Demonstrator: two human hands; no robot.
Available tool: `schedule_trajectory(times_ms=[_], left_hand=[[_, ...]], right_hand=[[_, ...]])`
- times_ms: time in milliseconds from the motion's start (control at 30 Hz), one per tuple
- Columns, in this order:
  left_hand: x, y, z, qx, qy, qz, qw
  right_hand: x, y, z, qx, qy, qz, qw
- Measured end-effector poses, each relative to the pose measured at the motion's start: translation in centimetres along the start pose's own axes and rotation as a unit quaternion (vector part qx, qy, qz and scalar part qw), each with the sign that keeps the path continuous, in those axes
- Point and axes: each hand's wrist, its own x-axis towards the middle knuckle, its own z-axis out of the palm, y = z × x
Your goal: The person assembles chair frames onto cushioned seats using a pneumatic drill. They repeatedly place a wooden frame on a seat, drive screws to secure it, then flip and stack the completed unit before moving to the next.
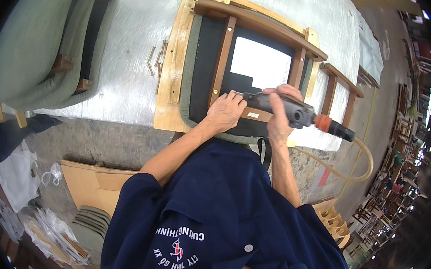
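In my right hand (279,112) is a dark air-powered screwdriver (300,114), held nearly level with its bit end pointing left. My left hand (226,112) is closed at that bit end, fingers bunched together; what they pinch is hidden. Both hands are over the near side of a brown wooden frame (223,57), which lies on the dark underside of a grey-green upholstered seat (187,93). Screw heads show on the frame's crossbar. A white paper sheet (250,59) lies on the underside. Beneath the seat is a light wooden board (165,119) with raised blocks.
Several long bolts (158,60) lie left of the board on the pale covered table (128,19). Upholstered chairs (29,53) stand at the far left. A tan air hose (369,164) loops at right, near another brown frame (341,80). Stacked pads (91,222) sit low on the left.
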Motion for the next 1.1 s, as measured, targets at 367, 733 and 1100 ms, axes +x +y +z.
schedule_trajectory(times_ms=[367,733,1100], left_hand=[[0.1,0.3,-1.3,-0.105,-0.115,-0.077,0.985],[-0.9,-0.3,1.3,-0.277,0.198,-0.021,0.94],[-0.6,-0.4,0.8,-0.191,0.053,-0.047,0.979]], right_hand=[[-1.0,2.0,5.1,0.014,-0.063,0.001,0.998],[0.0,0.4,8.7,-0.16,-0.173,-0.125,0.964],[0.4,0.1,8.5,-0.044,-0.154,0.0,0.987]])
